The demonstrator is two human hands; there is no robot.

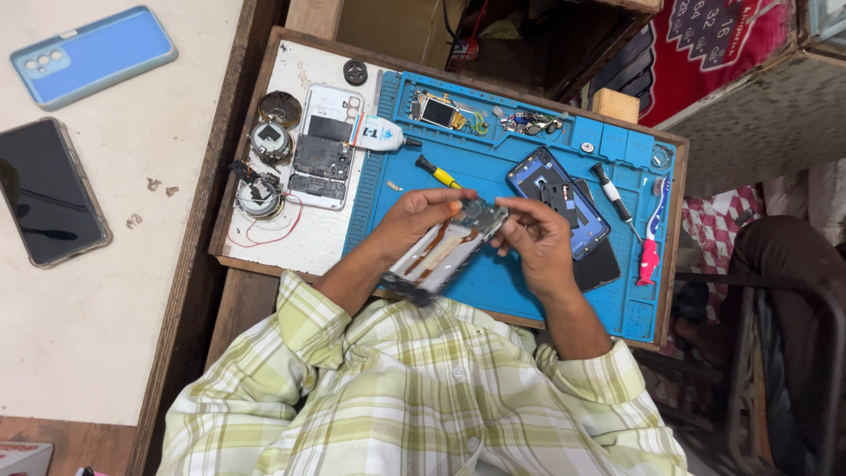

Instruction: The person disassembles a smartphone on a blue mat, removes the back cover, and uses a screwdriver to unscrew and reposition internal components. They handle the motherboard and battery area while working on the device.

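Left hand [419, 220] closed around opened phone chassis [445, 251], gripping upper long edge, fingers curled over top end. Right hand [538, 238] pinching chassis top end, fingertips [508, 208] on camera-module corner. Chassis held between both hands above blue repair mat [493, 159], not resting on it. Long axis diagonal: top end up-right near right hand, bottom end down-left toward shirt, past left wrist. Open inner side facing up, orange flex strip running lengthwise. Just right of right hand on mat: blue-framed phone body [557, 201], black-handled screwdriver [612, 198], pink toothbrush [650, 242]. Yellow-handled screwdriver [438, 172] just above left hand. Glue tube [381, 134] and white phone back [324, 159] further left. Black phone [48, 189] and light-blue phone [92, 44] well apart on left table.
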